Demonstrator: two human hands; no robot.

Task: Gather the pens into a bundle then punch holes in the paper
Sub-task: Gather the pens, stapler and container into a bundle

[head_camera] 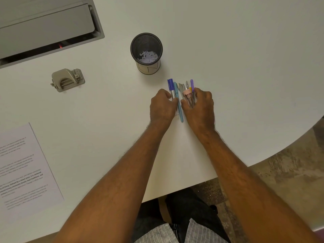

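Note:
Several pens lie side by side on the white table, tips pointing away from me: a blue-capped marker, a light blue pen, grey ones, a pink-capped one and a purple one. My left hand presses against the blue marker and light blue pen from the left. My right hand curls over the pink and purple pens from the right. A printed sheet of paper lies at the left near the table's front edge. A grey hole punch sits at the left, further back.
A black mesh pen cup with paper scraps inside stands just behind the pens. A grey cable hatch is set into the table at the back left. The table's curved edge runs along the right.

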